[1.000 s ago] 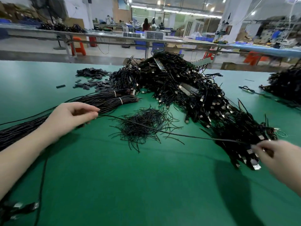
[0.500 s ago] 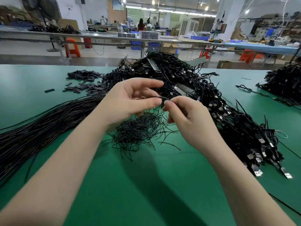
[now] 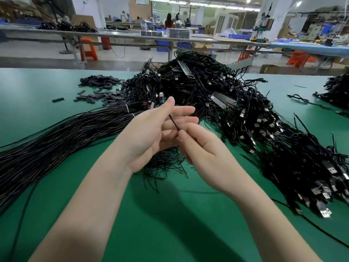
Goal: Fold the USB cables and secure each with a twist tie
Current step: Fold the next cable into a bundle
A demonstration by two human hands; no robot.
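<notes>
Both hands meet above the green table (image 3: 170, 224). The right hand (image 3: 205, 150) pinches a thin black cable (image 3: 174, 122) between thumb and forefinger; the cable runs up across the left hand (image 3: 151, 133), whose fingers lie loosely spread around it. Twist ties (image 3: 164, 165) lie heaped under the hands, beside a big cable pile (image 3: 236, 103). No writing is legible.
</notes>
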